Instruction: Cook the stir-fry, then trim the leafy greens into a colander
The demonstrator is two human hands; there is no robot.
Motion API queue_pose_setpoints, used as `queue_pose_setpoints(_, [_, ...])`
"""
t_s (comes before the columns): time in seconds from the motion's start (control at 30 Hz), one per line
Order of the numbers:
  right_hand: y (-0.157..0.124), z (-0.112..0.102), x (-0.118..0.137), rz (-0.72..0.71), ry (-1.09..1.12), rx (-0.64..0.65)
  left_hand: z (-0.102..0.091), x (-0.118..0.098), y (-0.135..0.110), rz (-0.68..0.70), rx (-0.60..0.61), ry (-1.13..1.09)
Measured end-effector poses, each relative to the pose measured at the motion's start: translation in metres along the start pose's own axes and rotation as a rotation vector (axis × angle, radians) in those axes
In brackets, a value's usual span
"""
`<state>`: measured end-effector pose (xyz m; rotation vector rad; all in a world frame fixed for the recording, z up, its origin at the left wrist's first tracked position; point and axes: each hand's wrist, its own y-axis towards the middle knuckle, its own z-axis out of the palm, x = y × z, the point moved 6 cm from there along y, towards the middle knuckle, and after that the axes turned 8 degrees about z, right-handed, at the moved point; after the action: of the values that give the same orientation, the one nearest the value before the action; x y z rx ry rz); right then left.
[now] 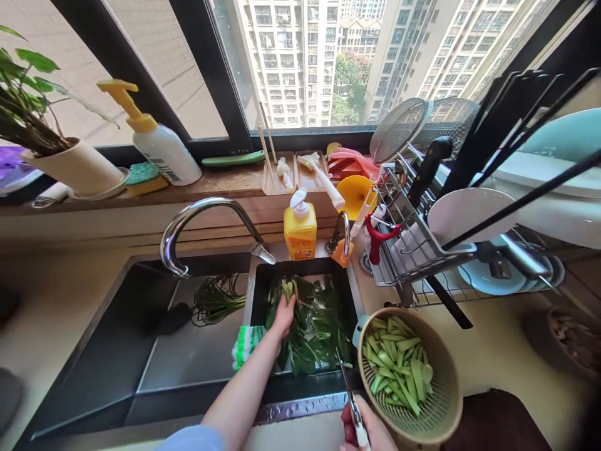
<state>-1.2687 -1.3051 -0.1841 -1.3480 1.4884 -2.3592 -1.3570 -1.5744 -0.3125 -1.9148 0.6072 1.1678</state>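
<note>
My left hand [283,316] is closed around the pale stems of some leafy greens [290,289] in the small right-hand sink. More dark green leaves [323,319] lie in the water of that basin. Near the counter's front edge, my right hand [370,429] grips a knife [350,389] by its white handle, with the thin blade pointing up over the sink's right side. A beige colander [451,391] stands right of the sink, holding cut light-green stem pieces [399,360].
A bunch of long thin greens [218,299] lies in the larger left basin under the curved faucet [211,203]. A green-and-white cloth [246,346] hangs on the divider. Behind the sink stands a yellow soap bottle [300,230]; a loaded dish rack [413,250] is at right.
</note>
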Motion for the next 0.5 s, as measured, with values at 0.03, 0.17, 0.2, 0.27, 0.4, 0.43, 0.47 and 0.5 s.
queue_pose_setpoints(0.03, [-0.002, 0.001, -0.001, -0.019, -0.01, -0.003, -0.001, -0.005, -0.005, 0.025, 0.042, -0.035])
queue_pose_setpoints(0.17, [-0.013, 0.005, -0.005, -0.111, -0.043, -0.034, 0.002, -0.009, -0.021, 0.016, 0.197, -0.011])
queue_pose_setpoints(0.2, [-0.015, 0.006, -0.006, -0.131, -0.039, -0.044, 0.004, -0.006, -0.024, -0.007, 0.217, 0.019])
queue_pose_setpoints(0.27, [-0.018, 0.009, -0.011, -0.157, -0.042, -0.041, 0.01, -0.001, -0.031, -0.031, 0.255, 0.042])
queue_pose_setpoints(0.4, [-0.019, 0.01, -0.019, -0.179, -0.085, -0.136, 0.019, -0.004, -0.047, -0.018, 0.365, 0.008])
queue_pose_setpoints(0.43, [-0.02, 0.007, -0.018, -0.186, -0.103, -0.198, 0.019, -0.008, -0.051, -0.015, 0.399, -0.003])
queue_pose_setpoints(0.47, [-0.021, 0.005, -0.015, -0.193, -0.125, -0.263, 0.018, -0.012, -0.057, -0.01, 0.445, -0.018])
queue_pose_setpoints(0.5, [-0.022, 0.003, -0.01, -0.201, -0.154, -0.323, 0.017, -0.017, -0.063, 0.002, 0.503, -0.038])
